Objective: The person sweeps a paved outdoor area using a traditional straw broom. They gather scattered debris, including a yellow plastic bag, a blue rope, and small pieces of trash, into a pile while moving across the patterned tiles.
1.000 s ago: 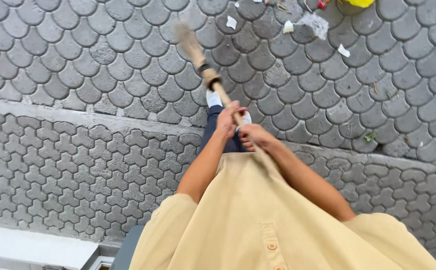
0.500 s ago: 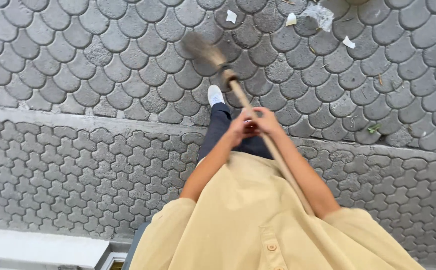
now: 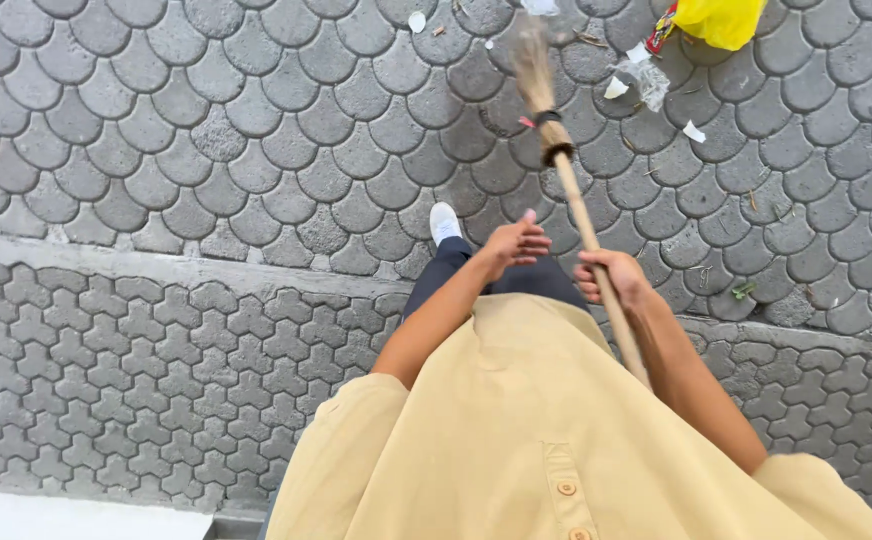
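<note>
My right hand [image 3: 611, 280] grips the wooden handle of a broom [image 3: 581, 210] that slants up and away from me. The straw broom head [image 3: 534, 62] is blurred and rests on the grey paving near the top of the view. My left hand [image 3: 514, 243] is off the handle, fingers spread, just left of it and holding nothing. Scraps of white paper [image 3: 694, 131], a crumpled clear wrapper [image 3: 644, 80] and small bits of litter lie on the stones around the broom head.
A yellow bag [image 3: 721, 20] lies at the top right edge. My white shoe [image 3: 444, 222] stands on the scallop-shaped pavers. A concrete kerb strip [image 3: 156, 262] separates them from interlocking pavers nearer me. A pale slab [image 3: 66, 518] shows at the bottom left.
The broom head has swung right and farther away, toward the litter. My left hand has let go of the handle; only the right hand grips it now.
</note>
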